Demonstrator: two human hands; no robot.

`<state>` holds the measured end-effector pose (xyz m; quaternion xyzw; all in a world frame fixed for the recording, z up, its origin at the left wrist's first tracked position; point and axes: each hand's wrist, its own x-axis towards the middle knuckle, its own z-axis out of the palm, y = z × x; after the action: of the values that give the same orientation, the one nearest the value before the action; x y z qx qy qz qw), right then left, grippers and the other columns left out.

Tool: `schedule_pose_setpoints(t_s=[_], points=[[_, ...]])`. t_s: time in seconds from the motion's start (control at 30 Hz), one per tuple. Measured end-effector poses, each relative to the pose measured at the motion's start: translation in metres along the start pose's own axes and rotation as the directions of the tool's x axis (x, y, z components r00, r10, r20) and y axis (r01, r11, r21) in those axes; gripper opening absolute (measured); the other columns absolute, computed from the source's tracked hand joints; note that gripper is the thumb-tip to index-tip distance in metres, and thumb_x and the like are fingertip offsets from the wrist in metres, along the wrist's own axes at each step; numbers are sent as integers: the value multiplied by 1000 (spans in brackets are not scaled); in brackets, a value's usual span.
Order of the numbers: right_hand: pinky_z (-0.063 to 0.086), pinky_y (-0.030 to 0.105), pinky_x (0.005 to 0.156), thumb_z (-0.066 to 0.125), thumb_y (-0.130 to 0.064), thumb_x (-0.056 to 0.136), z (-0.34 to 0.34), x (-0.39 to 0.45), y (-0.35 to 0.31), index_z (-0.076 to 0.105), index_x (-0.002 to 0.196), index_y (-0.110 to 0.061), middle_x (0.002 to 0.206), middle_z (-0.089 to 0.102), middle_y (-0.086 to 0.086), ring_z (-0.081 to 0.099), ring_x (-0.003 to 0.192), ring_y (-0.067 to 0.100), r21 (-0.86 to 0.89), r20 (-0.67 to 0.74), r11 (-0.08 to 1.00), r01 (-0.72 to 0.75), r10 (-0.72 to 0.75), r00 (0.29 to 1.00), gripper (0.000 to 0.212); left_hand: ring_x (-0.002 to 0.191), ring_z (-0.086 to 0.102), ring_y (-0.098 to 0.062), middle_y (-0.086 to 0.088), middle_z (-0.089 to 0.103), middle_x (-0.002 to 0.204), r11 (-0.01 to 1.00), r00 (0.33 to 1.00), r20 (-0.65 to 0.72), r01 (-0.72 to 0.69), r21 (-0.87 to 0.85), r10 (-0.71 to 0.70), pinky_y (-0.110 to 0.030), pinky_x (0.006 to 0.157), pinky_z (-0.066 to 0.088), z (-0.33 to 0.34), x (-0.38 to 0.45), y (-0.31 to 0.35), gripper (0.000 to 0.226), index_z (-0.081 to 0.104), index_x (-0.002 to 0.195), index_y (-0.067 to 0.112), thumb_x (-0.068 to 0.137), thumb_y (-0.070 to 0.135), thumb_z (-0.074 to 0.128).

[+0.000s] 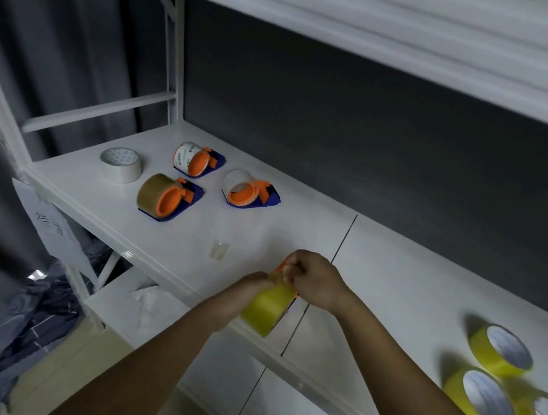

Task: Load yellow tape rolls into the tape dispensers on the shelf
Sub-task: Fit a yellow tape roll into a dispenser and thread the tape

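- My left hand (244, 295) wraps the yellow roll (267, 308) and props it at the front edge of the shelf (395, 274), probably so it can't spin while I work.
- My right hand (312, 281) has its fingers (289, 271) pinched at the top of the roll, near a sliver of orange. I read that as the dispenser under it, mostly hidden.
- I judge I'm freeing or threading the tape end; the pinch point is too small to confirm.
- Three spare yellow rolls (487, 399) sit to my right, within reach.
- Three dispensers (171, 200) at the back hold brown or white tape, not yellow.
- A loose white roll (120, 165) lies beside them.
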<state>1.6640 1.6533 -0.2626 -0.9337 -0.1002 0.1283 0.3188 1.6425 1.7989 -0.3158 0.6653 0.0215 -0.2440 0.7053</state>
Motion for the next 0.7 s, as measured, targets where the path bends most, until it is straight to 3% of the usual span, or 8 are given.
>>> schedule_pose_setpoints(t_s=[0.1, 0.17, 0.23, 0.33, 0.4, 0.5, 0.57, 0.7], points=[[48, 30, 81, 44, -7, 88, 6, -3, 1, 60, 78, -20, 86, 62, -6, 59, 90, 15, 124, -35, 992, 0, 4, 999, 23, 62, 63, -7, 6, 64, 70, 989, 983, -184, 40, 144, -13, -23, 60, 43, 8, 1, -2, 24, 63, 75, 23, 89, 36, 48], [47, 26, 78, 46, -7, 90, 9, -3, 2, 61, 79, -18, 87, 61, -4, 58, 89, 14, 179, -66, 984, 7, 5, 998, 21, 69, 57, -10, 3, 61, 74, 984, 966, -254, -2, 177, 48, -26, 64, 41, 11, 2, -9, 32, 64, 84, 16, 85, 45, 50], [44, 24, 77, 46, -7, 92, 10, -3, 1, 63, 85, -14, 91, 62, -1, 57, 90, 14, 244, -87, 970, 5, 17, 996, 19, 62, 53, -5, 3, 57, 70, 979, 951, -294, -42, 200, 101, -24, 59, 39, 13, 4, -14, 36, 63, 86, 10, 89, 43, 49], [44, 22, 76, 44, -16, 98, 9, -14, 2, 65, 87, -13, 87, 63, -1, 58, 85, 14, 409, -85, 912, -25, 66, 994, 24, 52, 50, -1, 5, 52, 61, 971, 942, -305, -72, 228, 141, -21, 54, 36, 13, 4, -15, 32, 57, 76, 13, 91, 40, 47], [45, 21, 76, 52, -24, 96, 9, -25, 7, 69, 89, -14, 85, 65, -3, 60, 84, 13, 445, -61, 895, -40, 75, 995, 20, 61, 50, -6, 2, 53, 68, 969, 943, -298, -75, 237, 146, -24, 59, 36, 12, 5, -17, 31, 59, 78, 12, 92, 36, 45], [46, 10, 71, 67, -14, 85, 19, -37, 14, 71, 95, -14, 86, 67, -6, 63, 81, 0, 564, -62, 824, -44, 96, 993, 11, 77, 55, -10, 0, 61, 82, 967, 953, -264, -85, 242, 150, -24, 67, 39, 11, 4, -18, 34, 64, 90, 13, 92, 39, 43], [47, 9, 67, 72, -10, 81, 27, -37, 13, 72, 87, -17, 81, 68, -6, 63, 77, 1, 637, -130, 770, -35, 153, 980, 9, 85, 58, -10, 2, 65, 89, 966, 957, -250, -86, 244, 148, -24, 73, 41, 10, 3, -17, 32, 66, 92, 20, 92, 41, 42], [46, 12, 69, 71, -13, 83, 40, -30, 8, 74, 82, -16, 87, 71, 0, 63, 80, 7, 591, -261, 807, -22, 217, 941, 4, 90, 57, -5, 10, 64, 93, 968, 962, -245, -57, 243, 118, -22, 75, 42, 8, 1, -17, 25, 62, 85, 39, 91, 50, 41]])
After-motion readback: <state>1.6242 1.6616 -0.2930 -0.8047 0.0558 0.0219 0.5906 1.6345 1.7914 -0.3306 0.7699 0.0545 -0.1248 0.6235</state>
